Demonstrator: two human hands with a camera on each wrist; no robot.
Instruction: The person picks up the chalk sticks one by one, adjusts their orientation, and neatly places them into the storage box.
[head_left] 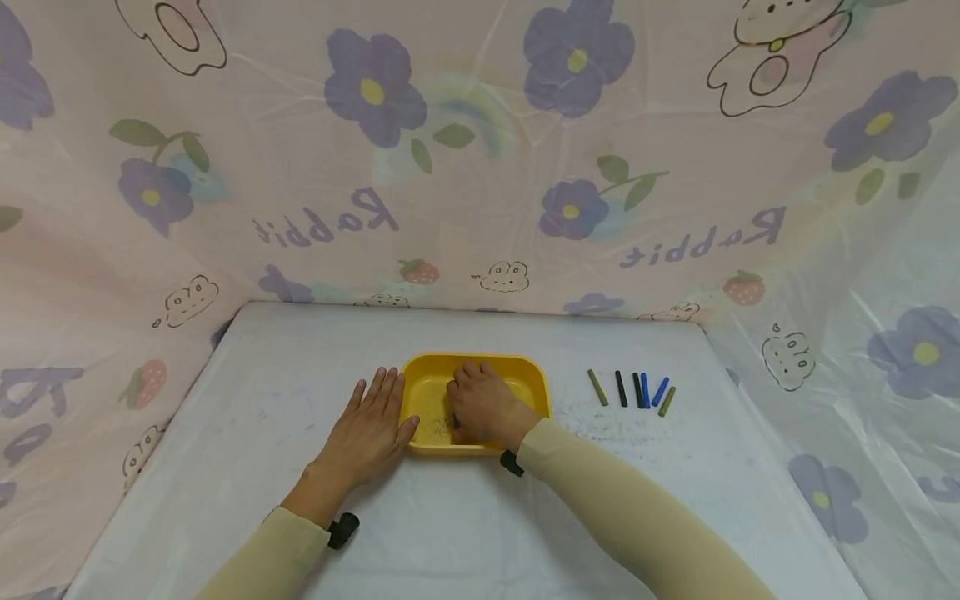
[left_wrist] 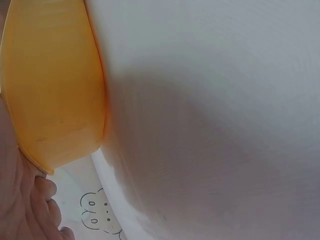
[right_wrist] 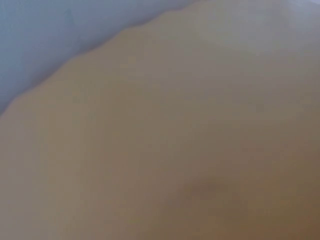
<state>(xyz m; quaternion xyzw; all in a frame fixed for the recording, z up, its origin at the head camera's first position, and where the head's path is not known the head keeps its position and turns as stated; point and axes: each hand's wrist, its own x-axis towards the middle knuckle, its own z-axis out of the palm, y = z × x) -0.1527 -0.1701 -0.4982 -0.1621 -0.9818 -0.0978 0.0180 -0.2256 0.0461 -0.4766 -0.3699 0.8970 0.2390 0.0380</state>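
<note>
A yellow tray (head_left: pixel 525 367) sits on the white-covered table, with small dark marks on its floor. My left hand (head_left: pixel 367 429) lies against the tray's left side, its fingers straight and its thumb at the near left corner. In the left wrist view, its fingers (left_wrist: pixel 42 200) show beside the tray's yellow wall (left_wrist: pixel 55 85). Inside the tray, my right hand (head_left: pixel 487 404) bends its fingers over a dark object (head_left: pixel 455 419). Only a sliver of that object shows at the hand's left edge; its kind is hidden. The right wrist view is a blur of yellowish-tan.
Right of the tray lie several short crayon-like sticks: an olive one (head_left: pixel 597 387), a black one (head_left: pixel 621 389), a dark green one (head_left: pixel 638 390), blue ones (head_left: pixel 660 392) and another olive one (head_left: pixel 667 402). Smudges (head_left: pixel 607 425) mark the cloth nearby. A printed curtain (head_left: pixel 480 183) hangs behind.
</note>
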